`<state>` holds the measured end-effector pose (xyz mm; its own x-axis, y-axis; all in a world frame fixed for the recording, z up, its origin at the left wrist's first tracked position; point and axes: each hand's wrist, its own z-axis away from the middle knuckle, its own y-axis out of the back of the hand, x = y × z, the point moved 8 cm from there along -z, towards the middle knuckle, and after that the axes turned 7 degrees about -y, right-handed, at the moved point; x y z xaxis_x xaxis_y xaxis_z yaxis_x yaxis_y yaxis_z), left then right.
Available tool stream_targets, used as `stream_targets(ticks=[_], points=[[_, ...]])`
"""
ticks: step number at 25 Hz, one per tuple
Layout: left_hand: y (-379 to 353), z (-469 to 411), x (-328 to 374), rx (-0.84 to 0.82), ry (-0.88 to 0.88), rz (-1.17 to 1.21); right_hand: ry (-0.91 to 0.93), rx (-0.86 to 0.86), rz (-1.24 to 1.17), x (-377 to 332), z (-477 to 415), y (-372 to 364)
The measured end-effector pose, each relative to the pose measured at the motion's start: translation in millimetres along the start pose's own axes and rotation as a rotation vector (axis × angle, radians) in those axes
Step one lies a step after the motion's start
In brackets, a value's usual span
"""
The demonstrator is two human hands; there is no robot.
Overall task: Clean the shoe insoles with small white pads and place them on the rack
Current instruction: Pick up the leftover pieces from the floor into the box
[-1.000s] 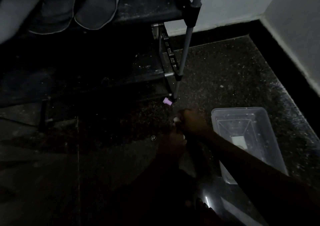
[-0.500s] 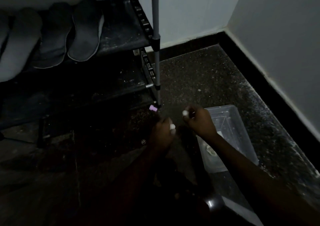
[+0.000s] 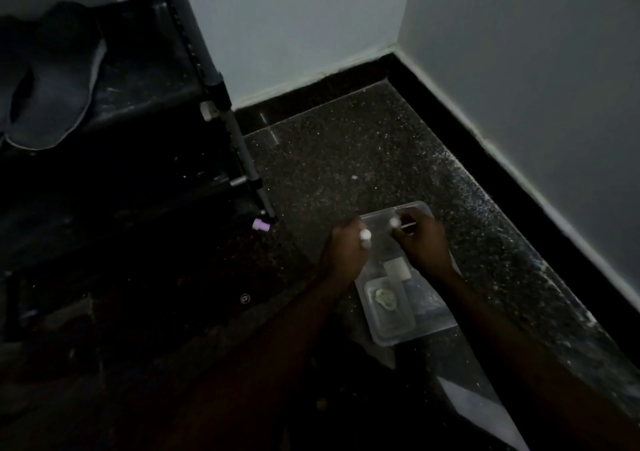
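Dim floor corner. Centre of frame: the left hand (image 3: 344, 255) pinches a small white pad (image 3: 365, 234) in curled fingers. The right hand (image 3: 424, 244) pinches a second white pad (image 3: 394, 222) likewise. The pads are near each other but apart, above a clear plastic container (image 3: 381, 338) on the speckled floor (image 3: 346, 159). The container holds a white square (image 3: 397, 267) and a pale greenish wad (image 3: 386, 297). Upper left: grey insoles (image 3: 52, 104) rest on the dark shoe rack (image 3: 145, 83). A lilac cap (image 3: 260, 224) lies beside its post's base.
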<state>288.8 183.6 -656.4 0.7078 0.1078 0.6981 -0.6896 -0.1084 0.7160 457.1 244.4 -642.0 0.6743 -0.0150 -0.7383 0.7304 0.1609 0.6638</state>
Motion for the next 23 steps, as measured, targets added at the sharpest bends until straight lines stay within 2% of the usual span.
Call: stream_targets(ticks=[4,13,18,21,23], points=[[-19,-15,12,0.045,-0.06,-0.061,0.036,-0.028,0.055,18,-11,-10],[-57,-31,7,-0.032,-0.092,-0.145,0.061,-0.13,0.132,36,-26,-31],[-57,-28,8,-0.048,-0.075,-0.148,0.057,-0.15,0.216,42,-21,-38],[-47,-16,4,-0.019,-0.09,-0.112,0.003,-0.172,0.084,41,-11,-32],[-33,-1,2,-0.02,-0.08,-0.084,0.002,-0.165,0.139,33,0,-27]])
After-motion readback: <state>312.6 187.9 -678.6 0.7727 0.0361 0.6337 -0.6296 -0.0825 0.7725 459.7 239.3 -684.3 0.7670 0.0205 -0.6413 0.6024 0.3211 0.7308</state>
